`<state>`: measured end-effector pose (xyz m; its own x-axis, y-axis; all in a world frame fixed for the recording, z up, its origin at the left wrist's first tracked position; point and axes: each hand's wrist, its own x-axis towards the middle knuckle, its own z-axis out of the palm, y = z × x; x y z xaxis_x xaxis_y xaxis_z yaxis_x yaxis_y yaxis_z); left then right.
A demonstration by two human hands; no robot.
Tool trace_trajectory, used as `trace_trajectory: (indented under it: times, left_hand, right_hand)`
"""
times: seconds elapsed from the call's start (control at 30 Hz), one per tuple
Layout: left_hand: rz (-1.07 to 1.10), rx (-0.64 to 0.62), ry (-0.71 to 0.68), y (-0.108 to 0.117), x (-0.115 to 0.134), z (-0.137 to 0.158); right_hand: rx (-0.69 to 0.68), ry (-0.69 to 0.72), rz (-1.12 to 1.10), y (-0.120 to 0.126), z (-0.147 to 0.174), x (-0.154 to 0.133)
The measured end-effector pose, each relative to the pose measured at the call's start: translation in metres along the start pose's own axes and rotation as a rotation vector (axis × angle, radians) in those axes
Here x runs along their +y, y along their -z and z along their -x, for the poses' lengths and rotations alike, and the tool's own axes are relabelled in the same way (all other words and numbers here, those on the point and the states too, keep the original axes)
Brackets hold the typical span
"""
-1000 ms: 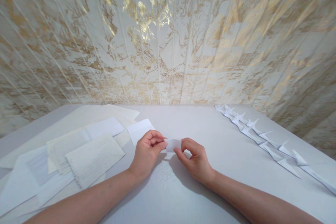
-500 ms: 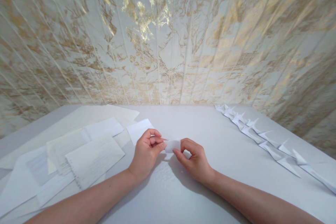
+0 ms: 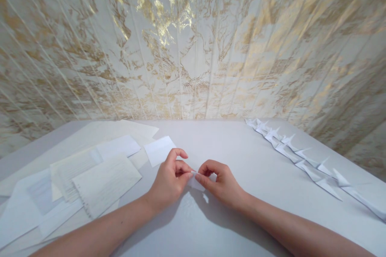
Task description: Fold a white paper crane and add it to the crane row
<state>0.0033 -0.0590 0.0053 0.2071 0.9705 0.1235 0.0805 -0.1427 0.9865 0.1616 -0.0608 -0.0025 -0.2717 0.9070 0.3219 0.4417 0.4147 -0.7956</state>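
A small white piece of paper [image 3: 196,184] is held between both hands above the white table [image 3: 193,225]. My left hand [image 3: 170,176] pinches its upper edge between thumb and fingertips, index finger curled above. Close beside it, my right hand [image 3: 218,180] pinches the same edge from the other side, thumb in front. The paper slopes down below the fingertips, partly hidden by them. Just behind my left hand lies a blank white paper square [image 3: 159,150].
Overlapping sheets and written notebook pages [image 3: 107,184] spread over the table's left side. Two rows of folded paper cranes [image 3: 301,164] run along the right side. A wall with a gold pattern [image 3: 193,48] rises behind the table.
My hands have come closer together, the right moving left and slightly down. The paper's face, upright and visible between them before, now tilts down below the fingertips.
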Motion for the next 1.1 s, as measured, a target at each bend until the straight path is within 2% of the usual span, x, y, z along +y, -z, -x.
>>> trace_trajectory:
  times: [0.1, 0.23, 0.33, 0.47, 0.73, 0.97, 1.1]
  left_hand:
    - [-0.093, -0.042, -0.036, -0.001, -0.001, 0.001]
    - [-0.051, -0.058, 0.006, -0.004, -0.001, 0.0]
    - [0.033, -0.086, 0.091, -0.006, -0.001, -0.001]
    - [0.126, -0.005, 0.122, -0.004, -0.001, -0.003]
    - [0.249, 0.019, 0.157, 0.003, 0.0, -0.005]
    - [0.29, 0.032, 0.153, 0.0, -0.001, -0.005]
    - [0.222, 0.008, 0.198, -0.004, -0.003, -0.004]
  right_hand:
    - [-0.065, 0.018, 0.054, 0.002, 0.001, -0.003]
    - [0.048, 0.057, 0.031, 0.003, 0.002, -0.002]
    - [0.114, 0.0, -0.099, 0.003, 0.001, 0.001]
    - [0.113, -0.109, -0.235, 0.002, -0.001, 0.003]
    - [0.127, -0.089, -0.228, 0.004, 0.002, 0.004]
    - [0.124, -0.179, -0.373, -0.001, 0.003, 0.006]
    - [0.158, -0.211, -0.463, -0.005, 0.003, 0.01]
